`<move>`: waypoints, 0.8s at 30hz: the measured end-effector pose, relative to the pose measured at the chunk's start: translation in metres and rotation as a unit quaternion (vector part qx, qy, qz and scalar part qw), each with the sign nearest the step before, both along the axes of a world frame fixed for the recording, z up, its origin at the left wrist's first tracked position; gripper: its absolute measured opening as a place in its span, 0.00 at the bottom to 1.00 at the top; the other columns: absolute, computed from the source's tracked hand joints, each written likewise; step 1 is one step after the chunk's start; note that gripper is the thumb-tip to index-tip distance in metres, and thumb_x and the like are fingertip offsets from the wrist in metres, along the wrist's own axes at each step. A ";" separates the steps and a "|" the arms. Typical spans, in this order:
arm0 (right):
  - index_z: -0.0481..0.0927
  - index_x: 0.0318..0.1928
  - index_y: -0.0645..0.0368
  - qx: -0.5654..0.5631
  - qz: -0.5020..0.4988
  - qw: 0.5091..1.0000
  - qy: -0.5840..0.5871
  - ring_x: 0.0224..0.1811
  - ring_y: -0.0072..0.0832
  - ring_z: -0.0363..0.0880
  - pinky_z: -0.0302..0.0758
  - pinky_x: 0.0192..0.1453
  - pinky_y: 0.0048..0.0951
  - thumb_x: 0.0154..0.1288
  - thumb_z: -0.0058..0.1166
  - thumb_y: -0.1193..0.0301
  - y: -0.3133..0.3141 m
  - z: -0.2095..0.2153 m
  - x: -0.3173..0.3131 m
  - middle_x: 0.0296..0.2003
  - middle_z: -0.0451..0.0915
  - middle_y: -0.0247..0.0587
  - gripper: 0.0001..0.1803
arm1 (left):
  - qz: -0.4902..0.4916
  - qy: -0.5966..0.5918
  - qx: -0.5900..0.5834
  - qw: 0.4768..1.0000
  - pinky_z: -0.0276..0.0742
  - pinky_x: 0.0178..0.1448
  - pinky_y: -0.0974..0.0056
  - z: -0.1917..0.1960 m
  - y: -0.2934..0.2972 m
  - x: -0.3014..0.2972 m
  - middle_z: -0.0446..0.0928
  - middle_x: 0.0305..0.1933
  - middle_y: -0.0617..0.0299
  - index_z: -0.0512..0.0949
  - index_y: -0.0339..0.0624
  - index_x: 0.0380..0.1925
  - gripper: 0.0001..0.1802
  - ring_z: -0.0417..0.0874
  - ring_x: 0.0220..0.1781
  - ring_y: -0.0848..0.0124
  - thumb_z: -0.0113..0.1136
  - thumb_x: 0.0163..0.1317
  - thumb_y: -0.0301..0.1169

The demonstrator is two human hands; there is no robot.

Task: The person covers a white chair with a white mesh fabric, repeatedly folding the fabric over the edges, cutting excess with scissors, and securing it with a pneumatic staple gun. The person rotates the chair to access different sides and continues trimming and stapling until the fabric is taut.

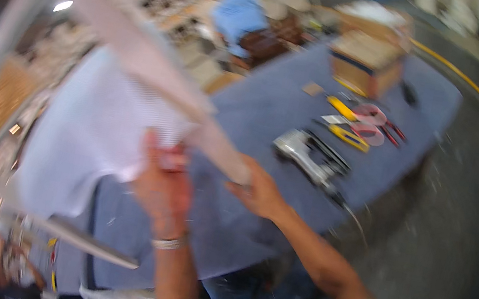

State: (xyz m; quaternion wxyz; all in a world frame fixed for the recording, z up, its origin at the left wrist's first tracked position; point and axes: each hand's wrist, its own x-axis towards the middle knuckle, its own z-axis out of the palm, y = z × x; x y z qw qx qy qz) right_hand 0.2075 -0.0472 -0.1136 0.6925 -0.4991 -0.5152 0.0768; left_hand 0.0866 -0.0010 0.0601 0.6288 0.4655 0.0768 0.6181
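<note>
A large light frame (114, 25) with a white mesh sheet (96, 124) stretched in it is lifted over a table covered in blue-grey cloth (273, 104). My left hand (163, 184) grips the mesh near the frame's lower corner, a metal band on its wrist. My right hand (261, 192) holds the end of the frame's bar at that corner. The picture is blurred by motion.
On the cloth lie a grey power tool (309, 155) with a cord, yellow-handled cutters (347, 136), red-handled scissors and tape rolls (372, 125). A cardboard box (367, 63) stands at the far end. A person in a blue shirt (240, 18) is behind the table. Grey floor with a yellow line is at right.
</note>
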 end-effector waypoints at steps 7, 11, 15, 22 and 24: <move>0.81 0.52 0.57 -0.157 -0.181 0.948 -0.207 0.55 0.42 0.79 0.74 0.61 0.38 0.66 0.62 0.64 -0.094 0.025 0.149 0.50 0.81 0.47 0.17 | -0.020 0.027 0.104 0.994 0.70 0.33 0.72 0.006 -0.001 -0.010 0.77 0.37 0.59 0.74 0.29 0.52 0.17 0.72 0.34 0.77 0.59 0.72 0.32; 0.79 0.57 0.54 -0.316 -0.305 0.820 -0.366 0.57 0.45 0.79 0.75 0.60 0.43 0.58 0.63 0.70 -0.123 -0.008 0.286 0.53 0.81 0.47 0.24 | -0.051 -0.017 0.033 0.998 0.69 0.32 0.72 0.012 -0.010 0.010 0.78 0.39 0.58 0.74 0.29 0.52 0.17 0.73 0.35 0.76 0.59 0.71 0.31; 0.73 0.64 0.47 -0.501 -0.306 0.718 -0.373 0.62 0.40 0.76 0.69 0.61 0.47 0.59 0.60 0.72 -0.124 -0.026 0.320 0.59 0.79 0.42 0.30 | 0.006 0.016 0.078 0.997 0.72 0.33 0.72 0.015 -0.016 0.013 0.80 0.43 0.58 0.77 0.30 0.51 0.15 0.78 0.36 0.74 0.61 0.70 0.30; 0.77 0.58 0.50 -0.455 -0.280 0.737 -0.415 0.56 0.40 0.78 0.68 0.59 0.44 0.54 0.56 0.78 -0.120 0.001 0.313 0.51 0.82 0.43 0.28 | 0.007 0.026 0.117 0.993 0.80 0.29 0.68 0.016 -0.009 0.005 0.83 0.38 0.57 0.81 0.34 0.44 0.13 0.83 0.29 0.71 0.69 0.64 0.30; 0.77 0.58 0.50 -0.440 -0.291 0.752 -0.396 0.54 0.38 0.78 0.69 0.57 0.42 0.53 0.55 0.80 -0.133 0.016 0.318 0.48 0.82 0.43 0.29 | 0.005 0.029 0.108 0.994 0.79 0.29 0.68 0.018 -0.011 0.006 0.82 0.37 0.58 0.80 0.35 0.44 0.14 0.83 0.29 0.72 0.69 0.64 0.31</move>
